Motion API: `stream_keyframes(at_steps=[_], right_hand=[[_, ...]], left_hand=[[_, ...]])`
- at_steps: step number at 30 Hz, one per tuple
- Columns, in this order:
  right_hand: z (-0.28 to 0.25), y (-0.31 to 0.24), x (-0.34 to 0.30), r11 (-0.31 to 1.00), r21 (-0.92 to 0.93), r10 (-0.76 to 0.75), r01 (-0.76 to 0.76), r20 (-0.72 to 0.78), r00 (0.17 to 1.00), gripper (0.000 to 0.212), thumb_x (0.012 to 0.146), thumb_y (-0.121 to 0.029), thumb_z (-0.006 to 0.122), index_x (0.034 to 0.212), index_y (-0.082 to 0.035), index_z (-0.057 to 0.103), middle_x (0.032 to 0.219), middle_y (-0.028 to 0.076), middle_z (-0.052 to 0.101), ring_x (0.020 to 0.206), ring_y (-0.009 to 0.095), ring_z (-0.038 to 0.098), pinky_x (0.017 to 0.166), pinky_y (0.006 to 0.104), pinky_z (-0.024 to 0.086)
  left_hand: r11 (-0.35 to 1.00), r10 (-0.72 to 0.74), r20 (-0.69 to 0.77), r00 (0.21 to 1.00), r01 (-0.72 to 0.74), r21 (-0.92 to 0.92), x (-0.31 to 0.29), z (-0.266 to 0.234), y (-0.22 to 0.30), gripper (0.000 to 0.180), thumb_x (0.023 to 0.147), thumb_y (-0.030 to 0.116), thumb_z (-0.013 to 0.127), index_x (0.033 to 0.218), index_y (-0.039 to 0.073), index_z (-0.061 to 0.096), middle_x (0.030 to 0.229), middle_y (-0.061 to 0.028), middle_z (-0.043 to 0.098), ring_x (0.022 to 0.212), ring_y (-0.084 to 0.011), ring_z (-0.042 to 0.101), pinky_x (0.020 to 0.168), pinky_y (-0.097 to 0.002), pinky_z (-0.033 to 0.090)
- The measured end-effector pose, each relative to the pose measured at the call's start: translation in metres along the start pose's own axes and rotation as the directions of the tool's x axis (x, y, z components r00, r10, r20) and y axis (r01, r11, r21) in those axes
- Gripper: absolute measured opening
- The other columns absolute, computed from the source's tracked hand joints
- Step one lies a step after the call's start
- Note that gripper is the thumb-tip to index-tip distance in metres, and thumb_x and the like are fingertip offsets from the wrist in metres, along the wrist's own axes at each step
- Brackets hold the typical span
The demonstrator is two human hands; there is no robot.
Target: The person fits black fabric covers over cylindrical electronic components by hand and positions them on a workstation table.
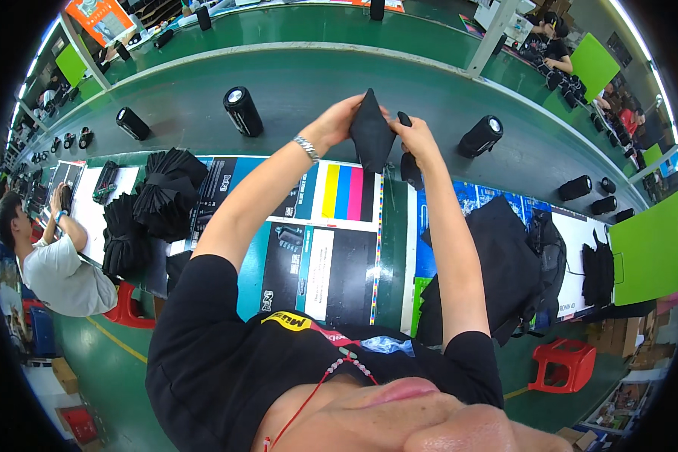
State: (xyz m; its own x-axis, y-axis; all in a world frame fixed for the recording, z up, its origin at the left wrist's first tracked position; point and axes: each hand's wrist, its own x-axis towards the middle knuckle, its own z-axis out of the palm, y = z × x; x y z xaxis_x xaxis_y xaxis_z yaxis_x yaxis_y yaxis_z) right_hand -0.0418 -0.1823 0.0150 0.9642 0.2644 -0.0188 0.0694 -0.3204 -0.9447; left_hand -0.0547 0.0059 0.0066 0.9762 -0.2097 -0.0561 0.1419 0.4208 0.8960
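Observation:
Over the far edge of the table, my left hand [337,123] is closed on a black cloth pouch [371,139], which hangs in a pointed diamond shape. My right hand [417,142] is just right of it, its fingers bent round a small black item [404,119] whose rounded tip sticks up. A dark part also shows below that hand; I cannot tell whether it belongs to the same item or to the pouch. Beyond my hands, black cylindrical speakers stand on the green belt, one [242,111] to the left and another [481,136] to the right.
Bundles of black pouches [167,188] lie on the table at left, and a flat black pile [497,252] by my right arm. Printed sheets [301,264] cover the middle. A co-worker [64,260] sits at far left. Red stools [563,364] stand on the floor.

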Motion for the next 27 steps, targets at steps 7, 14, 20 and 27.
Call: stream_keyframes(at_steps=[7,14,20,27], right_hand=[[0.022,0.033,0.004,0.998,0.003,-0.057,0.061,-0.311,0.949,0.030,0.080,-0.028,0.063,0.089,0.001,0.068,0.076,0.021,0.066,0.075,0.034,0.066,0.068,0.0408,0.047],[-0.004,0.053,0.024,0.998,-0.055,-0.014,-0.006,-0.351,0.936,0.031,0.076,-0.024,0.061,0.072,0.006,0.063,0.066,0.022,0.062,0.066,0.033,0.063,0.065,0.0415,0.045],[-0.009,0.060,0.027,0.978,-0.146,0.115,-0.149,-0.214,0.970,0.029,0.072,-0.019,0.059,0.076,0.009,0.065,0.074,0.027,0.064,0.076,0.038,0.066,0.070,0.0422,0.048],[0.005,0.082,0.027,0.908,-0.412,-0.019,-0.075,-0.219,0.976,0.031,0.074,-0.025,0.063,0.087,0.003,0.069,0.088,0.029,0.064,0.091,0.043,0.063,0.082,0.0455,0.049]], left_hand=[[0.997,-0.070,-0.008,0.998,0.070,0.014,0.006,0.023,-0.015,0.044,0.095,0.039,0.052,0.108,-0.002,0.065,0.100,-0.0091,0.068,0.086,-0.0137,0.065,0.078,-0.0252,0.051],[0.948,0.129,-0.153,0.980,-0.076,0.310,0.054,-0.015,-0.095,0.025,0.090,0.023,0.055,0.087,0.001,0.067,0.083,-0.0133,0.069,0.070,-0.0223,0.065,0.065,-0.0331,0.048],[0.288,0.570,0.115,0.814,-0.329,0.899,0.096,-0.058,-0.133,0.025,0.088,0.018,0.052,0.098,0.004,0.070,0.119,-0.0172,0.061,0.120,-0.0382,0.047,0.103,-0.0441,0.036],[0.578,0.503,0.022,0.864,-0.356,0.734,0.084,-0.064,-0.123,0.027,0.091,0.018,0.052,0.102,0.001,0.069,0.128,-0.0187,0.055,0.130,-0.0343,0.040,0.108,-0.0430,0.030]])
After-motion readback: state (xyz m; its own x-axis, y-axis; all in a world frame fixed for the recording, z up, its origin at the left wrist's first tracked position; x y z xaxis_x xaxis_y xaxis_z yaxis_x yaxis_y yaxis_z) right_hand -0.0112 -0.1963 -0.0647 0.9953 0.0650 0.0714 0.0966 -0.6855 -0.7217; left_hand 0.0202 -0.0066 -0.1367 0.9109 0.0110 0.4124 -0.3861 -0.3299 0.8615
